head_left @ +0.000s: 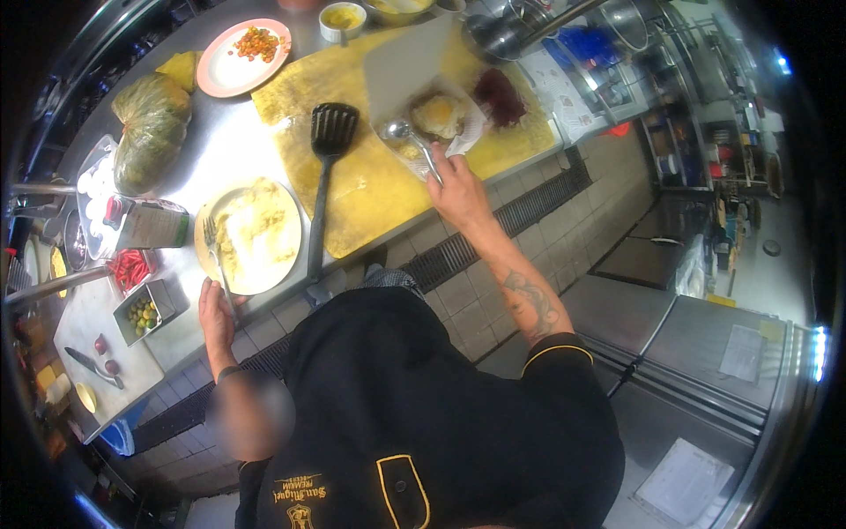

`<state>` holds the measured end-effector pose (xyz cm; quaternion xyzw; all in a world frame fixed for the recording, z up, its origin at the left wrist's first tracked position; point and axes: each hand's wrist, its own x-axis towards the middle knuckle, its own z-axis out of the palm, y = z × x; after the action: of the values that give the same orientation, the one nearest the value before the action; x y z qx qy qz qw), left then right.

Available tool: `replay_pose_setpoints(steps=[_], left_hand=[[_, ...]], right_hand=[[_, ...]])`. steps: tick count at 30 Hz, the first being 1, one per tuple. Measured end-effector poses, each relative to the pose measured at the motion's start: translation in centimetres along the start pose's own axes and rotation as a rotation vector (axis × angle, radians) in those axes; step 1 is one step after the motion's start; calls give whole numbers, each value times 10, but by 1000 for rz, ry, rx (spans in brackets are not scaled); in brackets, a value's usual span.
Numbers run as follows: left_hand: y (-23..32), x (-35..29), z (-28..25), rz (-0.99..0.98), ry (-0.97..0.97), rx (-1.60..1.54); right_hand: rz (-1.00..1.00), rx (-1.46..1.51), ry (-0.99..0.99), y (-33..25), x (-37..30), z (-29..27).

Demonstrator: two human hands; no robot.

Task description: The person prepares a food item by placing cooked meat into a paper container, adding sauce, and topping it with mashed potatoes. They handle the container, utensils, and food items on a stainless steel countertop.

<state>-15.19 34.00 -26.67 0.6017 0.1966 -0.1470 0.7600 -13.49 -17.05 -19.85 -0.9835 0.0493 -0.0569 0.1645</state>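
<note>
My right hand (460, 189) grips a shiny metal spoon (401, 130) with a round bowl. The bowl sits over white paper (388, 145) beside a pale, egg-like food portion (438, 115). My left hand (217, 317) is at the counter's near edge, its fingers closed around the handle end of a fork (211, 236); the grip is partly hidden. The fork's tines rest on a plate (295, 231) spread with pale yellow, soft food. Between my hands, a black slotted spatula (332, 132) lies on the yellow cutting board (361, 207), its handle reaching past the near edge.
A pink-rimmed plate (211, 75) holds diced orange food. Left stand a wrapped green squash (152, 132), a carton (150, 223), red chillies (132, 269) and a metal box of small green fruit (163, 300). A knife (88, 363) lies far left. A dark red patch (500, 97) marks the board's right.
</note>
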Motion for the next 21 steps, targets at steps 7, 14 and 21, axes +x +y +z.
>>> replay_pose_setpoints(steps=[7, 14, 21], left_hand=[[2, -1, 2, -7, -31, 4], [11, -5, 9, -1, -54, 2], [5, -4, -2, 14, -81, 33]], right_hand=[[18, 7, 4, -4, 1, -4], [14, 155, 85, -3, -3, -11], [297, 789, -212, -68, 2, -61]])
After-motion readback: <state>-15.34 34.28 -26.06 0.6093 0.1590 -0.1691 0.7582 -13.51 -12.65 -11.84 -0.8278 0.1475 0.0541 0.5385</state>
